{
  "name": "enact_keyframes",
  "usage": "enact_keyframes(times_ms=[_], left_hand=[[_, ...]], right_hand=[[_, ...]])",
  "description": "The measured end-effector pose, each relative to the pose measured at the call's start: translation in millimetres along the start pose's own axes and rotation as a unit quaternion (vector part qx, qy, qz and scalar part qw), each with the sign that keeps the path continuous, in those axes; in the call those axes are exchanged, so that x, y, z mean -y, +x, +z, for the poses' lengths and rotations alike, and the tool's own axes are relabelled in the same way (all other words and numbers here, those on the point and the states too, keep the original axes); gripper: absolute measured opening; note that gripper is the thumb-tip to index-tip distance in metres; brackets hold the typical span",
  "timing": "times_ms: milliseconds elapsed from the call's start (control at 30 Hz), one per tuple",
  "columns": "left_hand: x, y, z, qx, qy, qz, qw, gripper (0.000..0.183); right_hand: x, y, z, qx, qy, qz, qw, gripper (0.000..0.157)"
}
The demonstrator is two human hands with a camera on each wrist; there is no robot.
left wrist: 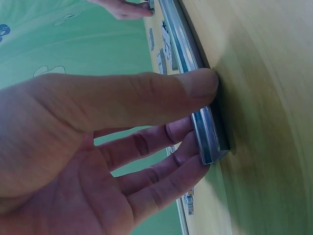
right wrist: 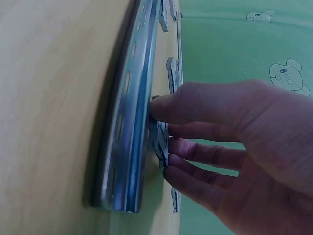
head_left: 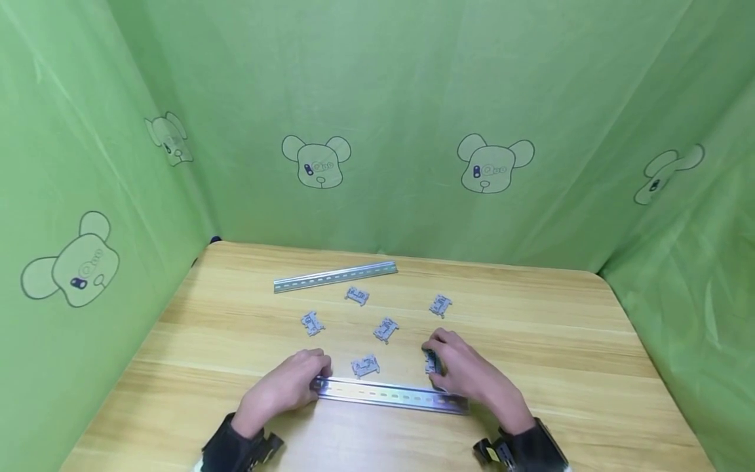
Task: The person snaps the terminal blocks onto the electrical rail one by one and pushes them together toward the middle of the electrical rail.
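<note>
A slotted metal DIN rail (head_left: 389, 394) lies across the front of the wooden table. My left hand (head_left: 290, 380) grips its left end, thumb (left wrist: 198, 83) on one face and fingertips on the other. Just behind the rail's right end, my right hand (head_left: 463, 367) pinches a grey terminal block (right wrist: 159, 139) between thumb and fingers. Part of that block is hidden by the hand. Closest to the rail's middle lies another grey terminal block (head_left: 366, 366), flat on the table.
Several more grey terminal blocks (head_left: 386, 330) lie scattered behind the hands. A second slotted rail (head_left: 336, 276) rests slantwise near the table's back edge. Green cloth (head_left: 401, 216) hangs around the back and sides of the table (head_left: 531, 314).
</note>
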State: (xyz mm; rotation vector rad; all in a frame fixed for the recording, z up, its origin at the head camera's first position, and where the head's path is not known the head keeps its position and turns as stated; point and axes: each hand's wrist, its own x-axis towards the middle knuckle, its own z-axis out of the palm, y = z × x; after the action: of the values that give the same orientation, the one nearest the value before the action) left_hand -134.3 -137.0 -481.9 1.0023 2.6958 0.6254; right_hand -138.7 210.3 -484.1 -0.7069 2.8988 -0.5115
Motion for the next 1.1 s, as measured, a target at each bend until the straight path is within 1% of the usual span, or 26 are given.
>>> enact_keyframes(times_ms=[133, 267, 400, 533, 733, 833, 967, 1100], left_hand=[[-0.1, -0.2, -0.7, -0.002, -0.004, 0.002, 1.0000, 0.032], [-0.2, -0.1, -1.1, 0.004, -0.013, 0.000, 0.9999, 0.033], [0.4, 0.7, -1.6, 0.009, -0.019, -0.004, 0.9998, 0.034], [1.9, 1.1, -1.9, 0.010, -0.022, -0.003, 0.9997, 0.034], [4.2, 1.5, -1.8, 0.009, -0.020, 0.001, 0.9998, 0.034], [4.7, 1.6, -1.7, 0.010, -0.019, 0.003, 0.9998, 0.033], [4.8, 1.8, -1.6, 0.010, -0.016, 0.002, 0.9998, 0.034], [4.4, 2.0, -2.0, 0.011, -0.015, 0.001, 0.9998, 0.034]], right_hand=[[-2.3, 2.1, -0.7, 0.008, 0.007, 0.004, 1.000, 0.053], [-7.1, -2.4, -2.4, -0.007, 0.030, -0.009, 0.999, 0.055], [-12.6, -15.6, -7.6, -0.042, 0.052, -0.029, 0.997, 0.055], [-16.5, -33.9, -11.4, -0.067, 0.068, -0.044, 0.994, 0.051], [-22.5, -59.2, -11.7, -0.082, 0.142, -0.060, 0.985, 0.050], [-26.9, -69.3, -9.7, -0.089, 0.156, -0.067, 0.982, 0.053], [-32.7, -80.7, -5.9, -0.088, 0.186, -0.069, 0.976, 0.055], [-36.9, -88.3, -1.6, -0.082, 0.230, -0.072, 0.967, 0.056]])
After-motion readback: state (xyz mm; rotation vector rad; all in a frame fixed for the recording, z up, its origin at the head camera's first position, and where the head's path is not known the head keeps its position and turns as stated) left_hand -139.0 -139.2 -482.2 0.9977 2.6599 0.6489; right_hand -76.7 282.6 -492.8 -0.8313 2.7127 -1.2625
